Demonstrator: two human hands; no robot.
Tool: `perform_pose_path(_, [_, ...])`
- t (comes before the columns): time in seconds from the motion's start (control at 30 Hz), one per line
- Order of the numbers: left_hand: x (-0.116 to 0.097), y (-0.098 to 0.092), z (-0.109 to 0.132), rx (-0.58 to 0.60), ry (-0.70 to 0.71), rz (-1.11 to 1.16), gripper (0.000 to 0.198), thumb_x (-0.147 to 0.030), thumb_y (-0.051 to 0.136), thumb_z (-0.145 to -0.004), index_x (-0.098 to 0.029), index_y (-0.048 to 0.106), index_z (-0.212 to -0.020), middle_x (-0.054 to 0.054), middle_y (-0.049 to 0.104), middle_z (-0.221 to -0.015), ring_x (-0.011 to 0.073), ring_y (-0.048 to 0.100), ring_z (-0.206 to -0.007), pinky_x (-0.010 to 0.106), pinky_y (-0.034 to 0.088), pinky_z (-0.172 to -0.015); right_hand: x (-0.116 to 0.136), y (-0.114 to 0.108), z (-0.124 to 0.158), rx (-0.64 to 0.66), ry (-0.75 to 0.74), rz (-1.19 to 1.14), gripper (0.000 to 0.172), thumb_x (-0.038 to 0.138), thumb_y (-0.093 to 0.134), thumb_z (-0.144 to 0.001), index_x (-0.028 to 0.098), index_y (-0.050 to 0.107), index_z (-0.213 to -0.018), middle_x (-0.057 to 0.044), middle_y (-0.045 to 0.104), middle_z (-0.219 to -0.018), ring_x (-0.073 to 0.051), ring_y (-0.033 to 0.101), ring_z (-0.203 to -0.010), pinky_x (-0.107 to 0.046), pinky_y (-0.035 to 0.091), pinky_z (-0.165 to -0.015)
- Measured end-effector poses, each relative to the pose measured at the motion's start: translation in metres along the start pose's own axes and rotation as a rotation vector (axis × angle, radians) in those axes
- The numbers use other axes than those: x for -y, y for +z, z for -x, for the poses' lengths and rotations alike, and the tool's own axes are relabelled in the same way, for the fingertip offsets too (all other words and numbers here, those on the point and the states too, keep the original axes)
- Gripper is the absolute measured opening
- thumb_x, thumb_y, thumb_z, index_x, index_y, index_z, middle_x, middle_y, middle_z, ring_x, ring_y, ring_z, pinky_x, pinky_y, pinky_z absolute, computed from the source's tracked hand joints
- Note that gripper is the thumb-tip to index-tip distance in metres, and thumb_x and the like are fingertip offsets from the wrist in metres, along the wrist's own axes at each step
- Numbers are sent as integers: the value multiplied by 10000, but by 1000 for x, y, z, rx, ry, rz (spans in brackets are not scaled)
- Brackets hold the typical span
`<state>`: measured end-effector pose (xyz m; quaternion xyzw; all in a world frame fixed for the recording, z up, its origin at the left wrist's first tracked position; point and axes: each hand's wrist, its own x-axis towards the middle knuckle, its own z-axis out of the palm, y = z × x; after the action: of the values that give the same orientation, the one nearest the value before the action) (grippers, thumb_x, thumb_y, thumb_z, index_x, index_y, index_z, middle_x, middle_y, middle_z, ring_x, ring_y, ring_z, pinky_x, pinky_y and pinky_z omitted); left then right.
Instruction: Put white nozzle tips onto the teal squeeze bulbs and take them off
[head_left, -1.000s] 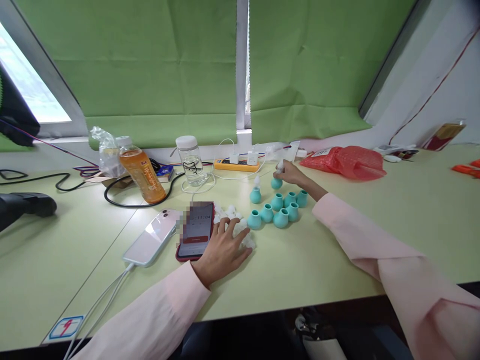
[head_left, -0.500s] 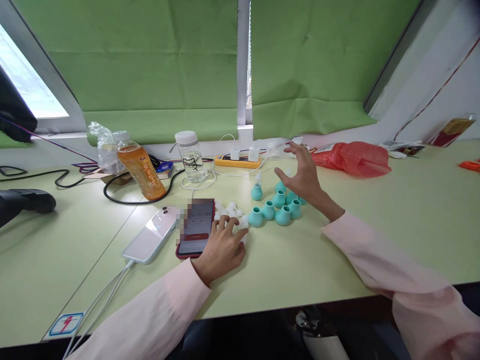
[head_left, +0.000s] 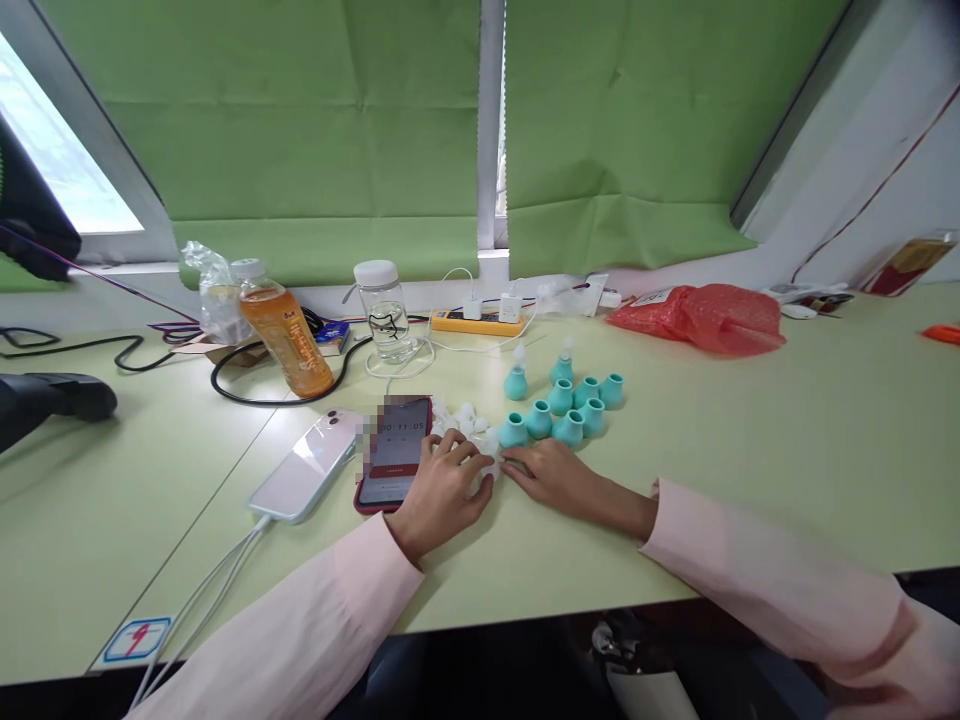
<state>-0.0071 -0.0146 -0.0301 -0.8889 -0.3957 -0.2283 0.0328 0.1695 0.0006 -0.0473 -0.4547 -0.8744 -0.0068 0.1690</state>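
Note:
My left hand (head_left: 448, 490) rests over a pile of small white translucent plastic pieces (head_left: 466, 418), fingers apart and curved, beside the red-cased phone. My right hand (head_left: 551, 474) lies low on the table and reaches left to the pile's right edge. Its thumb and fingertips come together there; what is between them is hidden. Just beyond that hand stand several small teal round-bellied pots (head_left: 561, 397) with open mouths. Two at the back, a left one (head_left: 516, 383) and a right one (head_left: 561, 370), carry white translucent tips on top.
A phone with a timer (head_left: 394, 455) and a pale phone (head_left: 304, 470) on a cable lie to the left. Behind are an orange drink bottle (head_left: 289, 345), a clear bottle (head_left: 384, 318) and a yellow power strip (head_left: 476, 322). A red plastic bag (head_left: 705, 318) lies back right.
My right hand has come down and left from above the back pots to the white pieces. A second back pot with a white tip is now uncovered. My left hand stays nearly still.

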Motion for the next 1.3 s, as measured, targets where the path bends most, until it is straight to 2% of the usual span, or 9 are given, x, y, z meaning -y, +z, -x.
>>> perform_pose_path(0.17, [-2,-2,-1,72,29,-10,196,-211,433,-774,-188,594,-882,53,594,-819,217,458,-881,391,306,-763,0,1,-1,2,36,-47,219,283,433,-828,157,609,-865,-48,652,-687,-160,583,-586,-242,333,-512])
perform_pose_path(0.43, [-1,-4,0,78,33,13,312,-144,373,-800,-263,554,-1023,39,568,-820,196,451,-854,379,283,-749,1,-3,0,-11,-29,-30,191,192,435,-815,153,606,-740,-39,630,-625,-130,546,-529,-235,285,-488])
perform_pose_path(0.57, [-2,-6,0,82,9,22,358,-108,362,-789,-288,549,-1034,40,542,-838,184,458,-838,370,279,-734,0,-4,0,-12,-40,-66,163,170,458,-794,146,614,-751,-37,630,-621,-125,545,-539,-228,297,-494])
perform_pose_path(0.8, [-3,-5,-1,50,-82,50,216,-243,467,-758,-246,591,-935,31,574,-798,192,492,-818,374,271,-740,-1,0,0,-40,-40,-129,167,212,472,-796,180,625,-857,-23,656,-682,-132,573,-580,-225,326,-507])
perform_pose_path(1.0, [-3,-5,-2,-37,-200,84,141,-242,462,-764,-193,549,-863,15,610,-797,181,528,-803,364,290,-750,0,1,-2,-7,-18,-110,205,217,440,-821,197,621,-915,-30,668,-759,-146,597,-635,-233,355,-543])
perform_pose_path(1.17, [-4,-8,-3,-64,-252,232,212,-254,421,-790,-196,518,-970,8,609,-752,141,540,-689,308,358,-716,-1,2,-2,17,17,-72,200,222,423,-830,167,611,-866,-45,657,-716,-157,590,-602,-242,348,-532])
perform_pose_path(1.3, [-4,-10,-4,-76,-246,375,246,-237,366,-823,-212,559,-974,11,617,-759,124,547,-679,254,401,-677,-2,5,-1,-53,34,-44,203,230,408,-833,158,594,-865,-50,646,-695,-162,582,-574,-247,343,-507])
